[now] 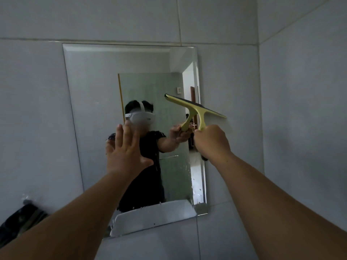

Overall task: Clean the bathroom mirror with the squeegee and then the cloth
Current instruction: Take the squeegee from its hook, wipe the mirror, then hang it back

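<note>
the right hand (211, 140) is gripping the handle of the yellow squeegee (195, 109), fingers wrapped fully around it, with the crossbar tilted so its left end is sitting higher than its right. the blade is lying across the right edge of the mirror (90, 91), its left part over the glass and its right tip reaching onto the grey wall tile (300, 91); whether the rubber is actually pressing on the glass is not clear from this angle. the left hand (125, 152) is spreading flat and open, holding nothing, palm toward the mirror's lower middle, looking as if it is touching or nearly touching the glass. judging by looks, the squeegee is handling as a light, rigid plastic tool with a thin flexible dark strip along the top edge; the handle stem is the sensible place to take it, as is being done. the mirror is behaving as a hard, slick, breakable pane with bevelled edges, fixed to the wall, so pressure is wanting to be even rather than hard. streaks and droplets are showing near the lower right of the glass. a dark bundle (20, 220) is hanging at lower left; cannot tell if it is the cloth. no brand, label or readable writing is showing anywhere.
</note>
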